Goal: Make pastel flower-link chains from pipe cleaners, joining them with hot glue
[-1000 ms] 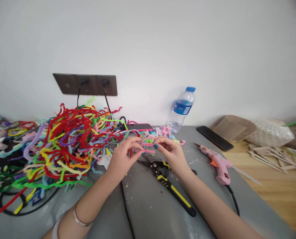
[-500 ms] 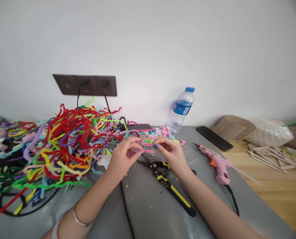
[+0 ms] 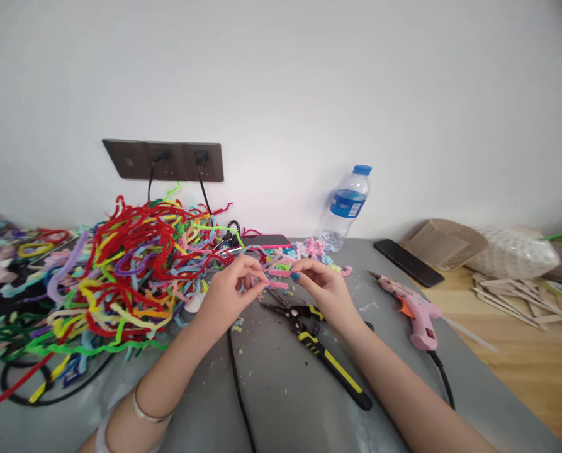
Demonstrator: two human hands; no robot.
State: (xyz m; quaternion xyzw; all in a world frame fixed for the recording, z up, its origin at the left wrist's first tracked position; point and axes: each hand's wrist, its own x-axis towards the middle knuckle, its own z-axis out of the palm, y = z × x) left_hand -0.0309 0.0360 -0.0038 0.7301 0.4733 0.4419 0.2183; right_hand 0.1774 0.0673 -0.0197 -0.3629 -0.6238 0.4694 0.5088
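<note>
A fuzzy pink pipe cleaner stretches between my two hands over the grey table. My left hand pinches it with thumb and fingers, and a short pink end sticks out below. The thumb and forefinger of my right hand, with blue nails, close on its other end. Just beneath my hands lie black-and-yellow pliers, their jaws pointing left. Small pastel pipe cleaner pieces are heaped right behind my fingers.
A large tangle of coloured pipe cleaners fills the left side. A water bottle leans against the wall. To the right are a black phone, a pink glue gun and wooden sticks. A black cable crosses the table.
My left hand has shifted slightly left and the lower pink end has tilted and drawn left with it. My right hand stays nearly in place.
</note>
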